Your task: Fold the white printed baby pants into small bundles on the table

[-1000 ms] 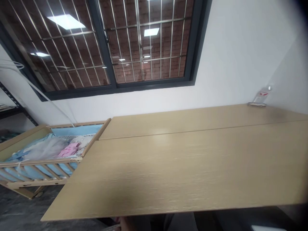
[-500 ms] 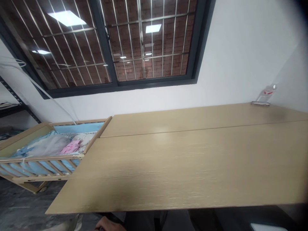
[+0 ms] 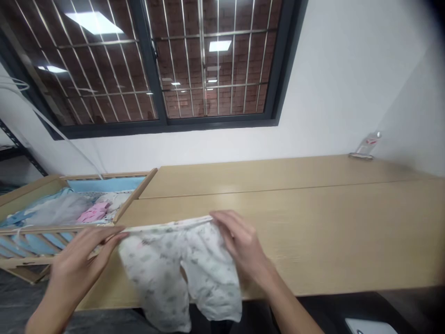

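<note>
A small pair of white baby trousers [image 3: 177, 273] with a faint grey print hangs between my hands over the near edge of the wooden table [image 3: 313, 232]. My left hand [image 3: 81, 262] pinches the left end of the waistband, fingers pressed together. My right hand [image 3: 239, 243] grips the right end of the waistband, fingers curled over the cloth. The waistband is stretched flat just above the tabletop; the two legs dangle past the table's front edge.
A wooden baby cot [image 3: 41, 218] with blue lining stands against the table's left end, holding pink [image 3: 91, 213] and grey clothes. A plastic bottle [image 3: 366, 144] lies at the far right by the wall. A barred window fills the wall above.
Both hands have come up from below the table edge, bringing the white trousers into view and spreading the waistband over the table. The camera has tilted slightly.
</note>
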The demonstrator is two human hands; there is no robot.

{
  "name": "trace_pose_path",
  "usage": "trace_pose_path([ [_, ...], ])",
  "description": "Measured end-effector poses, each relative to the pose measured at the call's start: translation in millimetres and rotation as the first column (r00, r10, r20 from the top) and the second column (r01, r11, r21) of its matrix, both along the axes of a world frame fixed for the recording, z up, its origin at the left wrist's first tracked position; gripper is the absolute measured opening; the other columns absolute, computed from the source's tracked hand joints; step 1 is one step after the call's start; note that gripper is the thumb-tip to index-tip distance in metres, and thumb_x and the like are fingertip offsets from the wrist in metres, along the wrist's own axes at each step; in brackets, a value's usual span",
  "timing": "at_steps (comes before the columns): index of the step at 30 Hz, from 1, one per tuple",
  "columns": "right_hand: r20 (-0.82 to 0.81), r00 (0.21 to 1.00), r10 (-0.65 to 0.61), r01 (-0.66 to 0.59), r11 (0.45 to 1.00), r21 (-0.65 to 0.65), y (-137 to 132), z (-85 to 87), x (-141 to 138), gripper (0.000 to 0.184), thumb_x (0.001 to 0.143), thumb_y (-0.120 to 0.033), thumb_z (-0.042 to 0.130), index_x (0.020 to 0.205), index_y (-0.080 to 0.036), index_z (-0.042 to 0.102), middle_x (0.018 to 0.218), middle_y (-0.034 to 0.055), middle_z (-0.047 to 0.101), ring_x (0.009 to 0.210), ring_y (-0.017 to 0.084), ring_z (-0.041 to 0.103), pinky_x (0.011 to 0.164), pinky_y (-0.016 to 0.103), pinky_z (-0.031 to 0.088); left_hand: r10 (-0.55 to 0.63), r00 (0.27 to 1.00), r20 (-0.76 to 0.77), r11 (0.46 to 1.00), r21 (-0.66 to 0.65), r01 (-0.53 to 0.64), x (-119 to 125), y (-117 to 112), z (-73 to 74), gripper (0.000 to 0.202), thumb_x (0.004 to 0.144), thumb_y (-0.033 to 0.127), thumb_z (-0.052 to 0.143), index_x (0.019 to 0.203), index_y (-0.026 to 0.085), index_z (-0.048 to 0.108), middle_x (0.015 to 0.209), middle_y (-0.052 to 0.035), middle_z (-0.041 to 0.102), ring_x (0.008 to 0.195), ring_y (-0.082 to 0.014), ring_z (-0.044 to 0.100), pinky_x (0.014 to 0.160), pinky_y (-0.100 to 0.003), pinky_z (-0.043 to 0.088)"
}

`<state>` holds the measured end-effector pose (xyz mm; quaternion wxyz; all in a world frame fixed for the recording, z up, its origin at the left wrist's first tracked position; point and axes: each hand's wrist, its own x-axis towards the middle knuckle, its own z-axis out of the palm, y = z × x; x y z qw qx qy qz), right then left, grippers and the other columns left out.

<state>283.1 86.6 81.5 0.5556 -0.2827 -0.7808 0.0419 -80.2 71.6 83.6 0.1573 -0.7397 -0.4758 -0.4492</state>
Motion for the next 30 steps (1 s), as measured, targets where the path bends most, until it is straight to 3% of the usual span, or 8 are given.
trace_pose_path([
  [2,0.035,0.996,-0.076,0.078,0.994,-0.071,18.3,1.1,19.1,0.03,0.1,-0.012,0.049,0.123,-0.023,0.064,0.111,0.0084,0.071,0.102,0.02,0.068,0.09,0.034,0.055,-0.042,0.999,0.016,0.993,-0.112,0.043,23.0,33.6,-4.7,0.015,0.092,0.039,0.06,0.098,0.031,0.071,0.095,0.0021,0.075,0.09,-0.0208,0.068,0.088,-0.033,0.053],
  [4,0.078,0.987,-0.14,0.152,0.972,-0.177,39.7,-5.5,34.2,0.023,0.101,-0.019,0.049,0.117,-0.023,0.066,0.107,0.0074,0.071,0.1,0.021,0.068,0.09,0.035,0.054,-0.066,0.996,0.065,0.953,-0.292,0.082,45.4,65.8,-13.7,0.023,0.094,0.044,0.056,0.098,0.027,0.07,0.098,-0.0004,0.075,0.093,-0.0204,0.068,0.084,-0.03,0.051],
  [9,0.253,0.942,-0.221,0.309,0.865,-0.395,100.4,-49.1,58.5,0.022,0.099,-0.02,0.047,0.101,-0.019,0.069,0.106,0.009,0.068,0.102,0.021,0.063,0.094,0.035,0.049,-0.038,0.996,0.086,0.759,-0.645,0.085,90.8,132.2,-50.8,0.023,0.095,0.035,0.046,0.092,0.023,0.067,0.099,-0.0007,0.074,0.093,-0.0187,0.066,0.079,-0.026,0.048],
  [15,0.374,0.891,-0.257,0.43,0.744,-0.512,162.6,-108.9,71.4,0.02,0.092,-0.01,0.051,0.093,-0.017,0.07,0.098,0.0088,0.068,0.099,0.021,0.061,0.091,0.031,0.044,0.045,0.999,0.019,0.704,-0.71,-0.019,121.5,187.4,-97.7,0.016,0.093,0.02,0.05,0.091,0.02,0.066,0.102,-0.0061,0.073,0.1,-0.0201,0.065,0.083,-0.028,0.047],
  [20,0.355,0.888,-0.293,0.453,0.691,-0.564,204.6,-137.3,76.3,0.016,0.088,-0.009,0.055,0.094,-0.017,0.068,0.093,0.0053,0.069,0.089,0.017,0.062,0.083,0.027,0.045,0.102,0.994,-0.029,0.671,-0.736,-0.091,131.6,220.4,-121.7,0.015,0.099,0.025,0.053,0.1,0.018,0.066,0.107,-0.0068,0.07,0.103,-0.0195,0.064,0.091,-0.034,0.049],
  [24,0.322,0.887,-0.332,0.462,0.646,-0.608,234.9,-147.0,76.8,0.012,0.087,-0.012,0.057,0.091,-0.017,0.068,0.086,0.0026,0.068,0.082,0.015,0.062,0.079,0.025,0.046,0.141,0.988,-0.071,0.635,-0.758,-0.145,136.4,243.0,-127.6,0.03,0.096,0.039,0.061,0.116,0.017,0.063,0.118,-0.0074,0.066,0.105,-0.0213,0.065,0.092,-0.044,0.055],
  [30,0.275,0.884,-0.377,0.457,0.579,-0.675,264.0,-146.4,73.3,0.008,0.083,-0.013,0.061,0.088,-0.017,0.067,0.08,0.0011,0.067,0.076,0.014,0.061,0.073,0.022,0.047,0.163,0.981,-0.103,0.616,-0.766,-0.183,141.4,258.6,-119.5,0.034,0.096,0.039,0.062,0.122,0.018,0.061,0.123,-0.0086,0.063,0.106,-0.022,0.064,0.091,-0.044,0.056],
])
